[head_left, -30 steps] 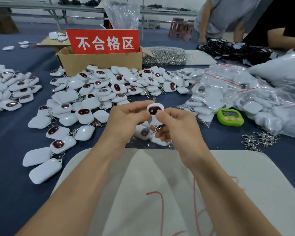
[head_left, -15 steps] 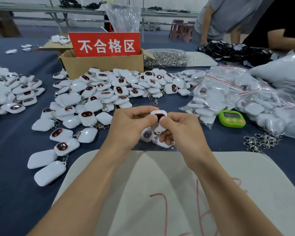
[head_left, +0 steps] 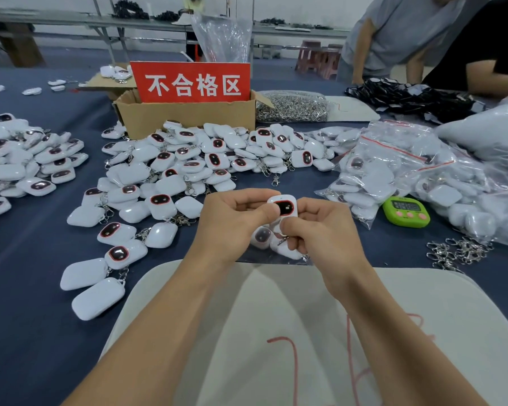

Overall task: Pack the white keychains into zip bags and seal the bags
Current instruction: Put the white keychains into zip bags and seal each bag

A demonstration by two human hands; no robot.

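Just above the middle of the frame, both hands hold one white keychain (head_left: 283, 207) upright, its dark, red-rimmed window facing the camera. The left hand (head_left: 232, 221) has its fingers curled. Its thumb (head_left: 269, 211) presses the keychain's left edge and the forefinger lies bent along the top. The right hand (head_left: 320, 234) is curled too, pinching the keychain's lower right corner between thumb and forefinger (head_left: 291, 227). Its other fingers are folded under, and whether they also grip the metal clasp below cannot be told.

Directly beneath the hands a clear zip bag (head_left: 272, 257) lies flat on the blue table (head_left: 27, 303), touching the far edge of a white mat (head_left: 276, 332) marked in red. At least two keychains show through the bag, and its mouth is hidden by the hands.

A loose pile (head_left: 188, 165) of keychains spreads left of and behind the hands, before a cardboard box (head_left: 188, 117) carrying a red sign (head_left: 189, 83). At right centre lie filled bags (head_left: 393, 171), with a green timer (head_left: 406, 213) beside them. Loose clasps (head_left: 458, 251) lie at the right edge.
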